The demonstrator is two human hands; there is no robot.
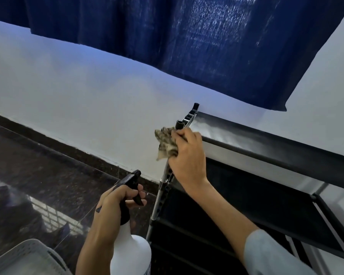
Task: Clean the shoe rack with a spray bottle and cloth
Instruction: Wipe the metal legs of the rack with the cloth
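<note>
Shoe rack top-left corner post: right hand gripped a mottled cloth against it; left hand clasped the spray bottle neck.

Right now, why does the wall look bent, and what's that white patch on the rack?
Head view: the wide-angle lens bows the wall and curtain; the pale patch on the rack is either glare or spray, I cannot tell which; the floor mirrors a window.

Shoe rack stands against wall, basket to its left.
</note>
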